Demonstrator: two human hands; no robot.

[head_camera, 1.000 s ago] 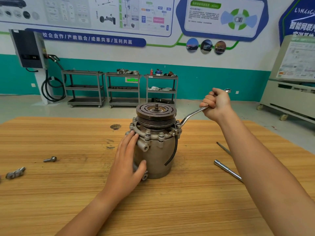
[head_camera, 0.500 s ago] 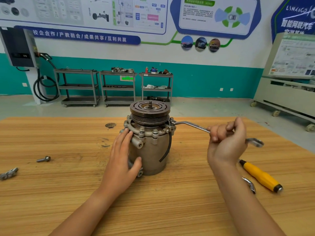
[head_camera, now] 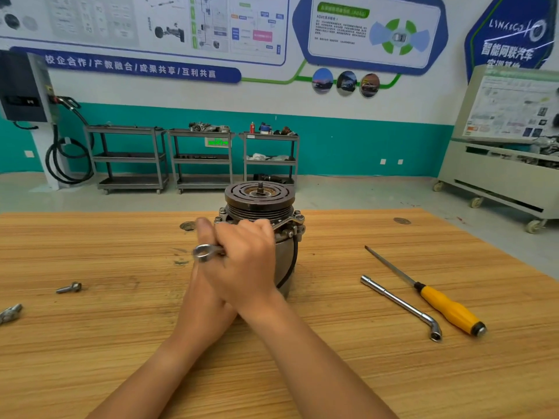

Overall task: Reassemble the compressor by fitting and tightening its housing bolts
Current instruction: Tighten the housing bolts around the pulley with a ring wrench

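The compressor (head_camera: pixel 260 201) stands on the counter (head_camera: pixel 90 343) just behind the right hand (head_camera: pixel 245 261), whose fingers curl round the wrench (head_camera: pixel 205 252). Its far ring sits on a bolt (head_camera: pixel 299 219) to their right, likely for leverage. The left hand (head_camera: pixel 204 299) lies beneath, probably steadying the housing; I cannot tell how its fingers lie.

Both bare forearms reach forward and cross at the wrists, right over left. The right hand (head_camera: pixel 242 255) is fisted round a wrench (head_camera: pixel 205 252); the left hand (head_camera: pixel 201 294) lies beneath it, fingers hidden
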